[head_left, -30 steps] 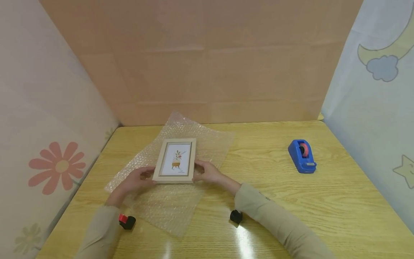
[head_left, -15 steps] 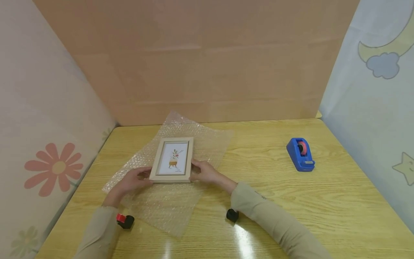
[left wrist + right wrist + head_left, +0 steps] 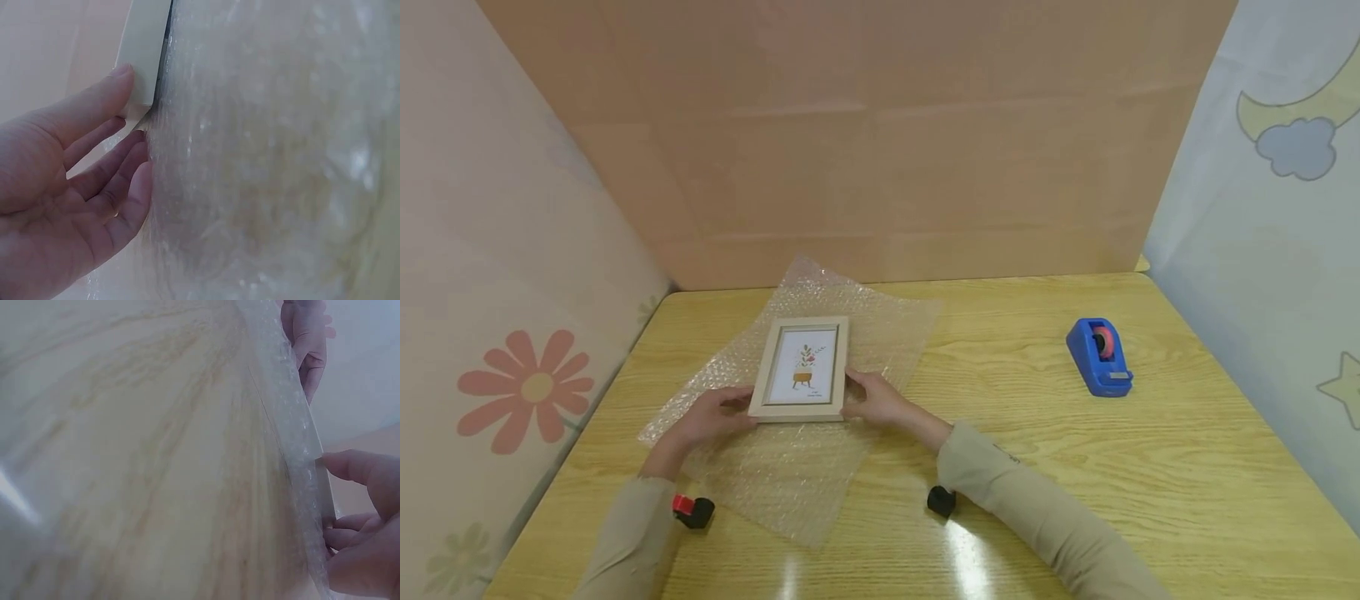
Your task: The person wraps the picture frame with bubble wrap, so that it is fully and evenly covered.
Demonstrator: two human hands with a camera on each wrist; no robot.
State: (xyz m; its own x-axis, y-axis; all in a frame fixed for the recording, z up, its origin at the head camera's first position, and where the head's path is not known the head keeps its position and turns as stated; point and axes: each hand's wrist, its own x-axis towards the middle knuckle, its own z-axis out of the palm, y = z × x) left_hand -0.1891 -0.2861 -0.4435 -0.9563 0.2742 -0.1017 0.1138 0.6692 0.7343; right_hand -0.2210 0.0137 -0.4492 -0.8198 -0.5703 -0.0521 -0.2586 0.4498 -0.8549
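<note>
A light wooden picture frame (image 3: 799, 369) with a plant print lies face up on a sheet of bubble wrap (image 3: 790, 475). My left hand (image 3: 706, 417) grips its near left corner; in the left wrist view the thumb presses the frame's near edge, with the other fingers curled beside and below the corner. My right hand (image 3: 880, 400) holds the near right part of the frame. In the right wrist view that thumb touches the pale frame edge (image 3: 324, 494), and the fingers bend against the side. The frame's underside is hidden.
A blue tape dispenser (image 3: 1100, 358) with a pink roll stands on the right of the wooden table (image 3: 1000, 358). Near my left sleeve is a small black and red object (image 3: 695, 511); another black object (image 3: 942, 502) sits by my right sleeve. Walls enclose the table's back and sides.
</note>
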